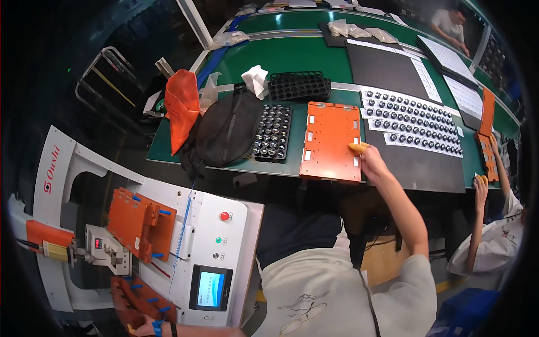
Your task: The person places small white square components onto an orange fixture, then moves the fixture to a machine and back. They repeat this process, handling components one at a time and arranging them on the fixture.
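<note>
A flat orange plate (330, 140) with small holes and white slots along its sides lies on the green table before me. My right hand (370, 160), with yellow finger covers, is closed on the plate's right edge. My left hand (145, 327), wearing a blue wrist strap, is low at the left by the machine. It is nearest to a lower orange fixture (140, 297) with blue pins; its fingers are mostly hidden at the dark picture rim. Above that fixture, a second orange fixture (140, 222) with blue pins stands on the white machine (224, 205).
Left of the plate are a black tray of round parts (272, 132), a black bag (224, 126) and an orange bag (182, 106). Rows of round black parts (412, 118) on white strips lie to the right. A co-worker (494, 230) handles another orange plate (487, 154).
</note>
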The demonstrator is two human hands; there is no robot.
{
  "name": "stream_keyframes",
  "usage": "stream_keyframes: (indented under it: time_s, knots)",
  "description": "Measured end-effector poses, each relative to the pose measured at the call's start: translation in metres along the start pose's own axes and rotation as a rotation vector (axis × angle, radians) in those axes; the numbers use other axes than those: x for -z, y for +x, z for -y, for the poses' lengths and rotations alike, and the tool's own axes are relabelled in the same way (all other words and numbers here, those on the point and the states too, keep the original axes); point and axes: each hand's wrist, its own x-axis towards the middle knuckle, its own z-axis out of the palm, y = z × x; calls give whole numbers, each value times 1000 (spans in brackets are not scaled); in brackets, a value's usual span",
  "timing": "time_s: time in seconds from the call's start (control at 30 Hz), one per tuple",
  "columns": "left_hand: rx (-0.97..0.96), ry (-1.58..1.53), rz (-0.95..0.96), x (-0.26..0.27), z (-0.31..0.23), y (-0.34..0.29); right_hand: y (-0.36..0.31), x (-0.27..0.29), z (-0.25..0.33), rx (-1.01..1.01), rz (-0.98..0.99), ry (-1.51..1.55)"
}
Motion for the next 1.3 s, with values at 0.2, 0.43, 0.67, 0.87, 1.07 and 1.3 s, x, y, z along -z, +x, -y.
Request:
stream_keyframes:
  time_s: [0.2,0.43,0.67,0.87,1.07,1.3]
  knots:
    - [-43,71,-92,-12,-10,1,9,8,12,-195,65,108]
    - [-471,937,-465,-57,-46,-31,-3,-8,-6,-63,78,62]
    - [-841,1426,-547,-89,-42,-125,-38,-25,4,307,-1,-38]
    - [-695,1270,-308,-144,-25,-174,-109,-14,27,572,4,109]
    - [482,-726,38,-255,37,-201,-174,15,45,646,-36,238]
    - [1117,-865,160,-432,71,-235,-217,20,55,777,-205,238]
